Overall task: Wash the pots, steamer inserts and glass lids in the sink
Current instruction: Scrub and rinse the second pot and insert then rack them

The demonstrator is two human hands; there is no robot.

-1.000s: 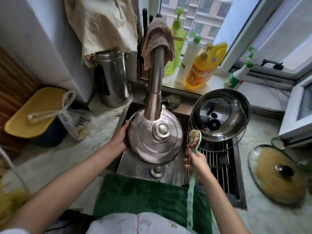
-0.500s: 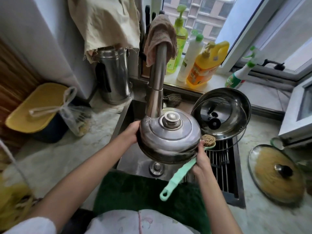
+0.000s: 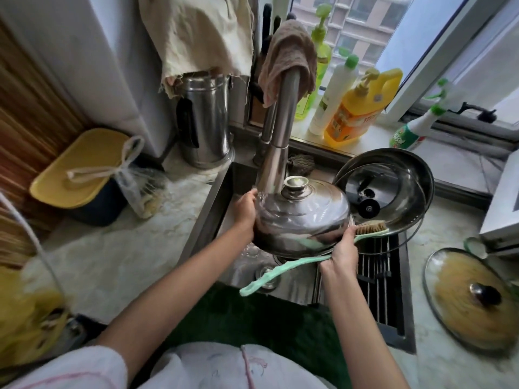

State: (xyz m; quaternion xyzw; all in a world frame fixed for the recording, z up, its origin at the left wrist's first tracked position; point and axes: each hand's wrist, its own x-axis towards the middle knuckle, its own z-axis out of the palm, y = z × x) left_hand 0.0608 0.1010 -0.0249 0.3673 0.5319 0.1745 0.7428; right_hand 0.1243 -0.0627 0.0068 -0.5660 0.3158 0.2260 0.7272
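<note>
- Marble desk (image 3: 118, 256) around a steel sink (image 3: 219, 197), beneath a window.
- Shiny domed steel lid (image 3: 303, 217) under the tap (image 3: 280, 130), water running.
- Left hand (image 3: 245, 210) grips its rim; right hand (image 3: 344, 249) clasps a green brush (image 3: 283, 272).

A pale marbled surface (image 3: 118, 256) wraps around the steel sink (image 3: 216, 197) in front of me. On its left part stand a tall steel canister (image 3: 203, 122) near the back wall, a dark bin with a yellow lid (image 3: 84, 167), and a knotted clear plastic bag (image 3: 140, 186) just beside the bin. To the right of the sink, a glass lid with a dark knob (image 3: 474, 297) lies flat on the surface. A dark green towel (image 3: 252, 318) drapes over the front edge nearest me.
</note>
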